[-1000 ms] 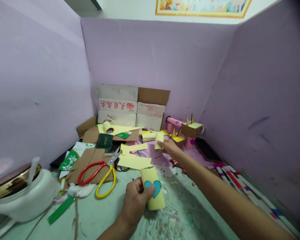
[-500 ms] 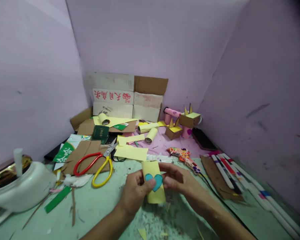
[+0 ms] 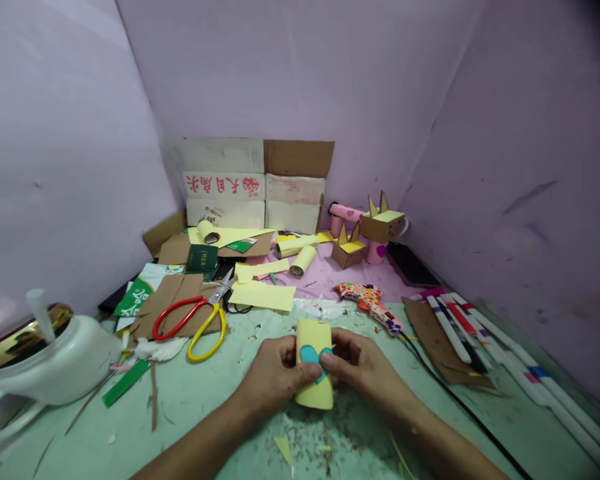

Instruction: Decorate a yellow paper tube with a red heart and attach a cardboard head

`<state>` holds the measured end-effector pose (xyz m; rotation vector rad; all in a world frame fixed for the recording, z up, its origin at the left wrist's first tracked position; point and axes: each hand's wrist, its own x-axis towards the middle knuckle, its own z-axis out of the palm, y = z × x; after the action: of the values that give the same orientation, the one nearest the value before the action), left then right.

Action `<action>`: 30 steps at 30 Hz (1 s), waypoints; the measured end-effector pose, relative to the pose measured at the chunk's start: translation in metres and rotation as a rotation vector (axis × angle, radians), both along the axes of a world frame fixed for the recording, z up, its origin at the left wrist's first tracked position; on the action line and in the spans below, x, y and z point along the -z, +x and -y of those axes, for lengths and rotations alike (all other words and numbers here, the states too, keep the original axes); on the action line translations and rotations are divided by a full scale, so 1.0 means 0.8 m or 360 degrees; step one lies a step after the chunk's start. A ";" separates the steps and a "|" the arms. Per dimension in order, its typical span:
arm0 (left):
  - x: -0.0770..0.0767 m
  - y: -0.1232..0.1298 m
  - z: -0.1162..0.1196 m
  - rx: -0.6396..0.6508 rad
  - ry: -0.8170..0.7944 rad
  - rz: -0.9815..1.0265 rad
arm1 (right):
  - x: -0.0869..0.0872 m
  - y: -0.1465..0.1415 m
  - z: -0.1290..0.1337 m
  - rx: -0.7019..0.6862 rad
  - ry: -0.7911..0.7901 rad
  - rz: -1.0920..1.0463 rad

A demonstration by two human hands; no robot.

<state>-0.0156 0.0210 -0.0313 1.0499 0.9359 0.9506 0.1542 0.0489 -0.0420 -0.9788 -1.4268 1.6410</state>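
Observation:
Between my two hands stands a yellow paper-covered tube (image 3: 314, 397), roughly upright above the green table. On its near side is a blue paper heart (image 3: 309, 355). My left hand (image 3: 275, 373) grips the tube from the left, its thumb pressed on the heart's lower part. From the right, my right hand (image 3: 363, 360) holds the tube, its thumb on the heart's right lobe. The fingers of both hands are partly hidden behind the tube. Scissors (image 3: 215, 308) with one red and one yellow handle lie to the left, apart from my hands.
A white teapot-like vessel (image 3: 63, 363) stands at left. A hot glue gun (image 3: 370, 303) with a black cord lies right of centre. Markers (image 3: 450, 330) and cardboard line the right side. Behind are yellow tubes (image 3: 303, 260), paper pieces, small cardboard figures (image 3: 349, 252) and a phone (image 3: 411, 264).
My right hand has closed in, its thumb now pressing the heart's right side. The tube sits slightly further right in view, and the camera view has shifted a little.

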 end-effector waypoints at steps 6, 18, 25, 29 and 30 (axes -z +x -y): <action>-0.004 0.004 0.006 -0.0051 0.0021 -0.0098 | -0.001 -0.002 0.000 -0.0012 -0.0022 0.0039; -0.004 0.004 0.007 -0.0333 -0.0079 -0.0103 | -0.003 -0.008 0.009 -0.0070 -0.0084 -0.0051; -0.006 0.005 0.008 -0.0259 -0.0097 -0.0077 | -0.013 -0.007 0.011 -0.0001 -0.0288 -0.0077; -0.001 0.005 0.008 -0.0230 -0.0109 -0.0053 | -0.015 -0.006 0.013 0.0072 -0.0298 -0.0061; 0.001 0.005 0.008 -0.0228 -0.0119 -0.0037 | -0.014 -0.006 0.013 0.0089 -0.0311 -0.0056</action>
<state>-0.0115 0.0146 -0.0318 0.9422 1.0692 1.0155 0.1492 0.0384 -0.0306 -1.0827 -1.2222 1.7718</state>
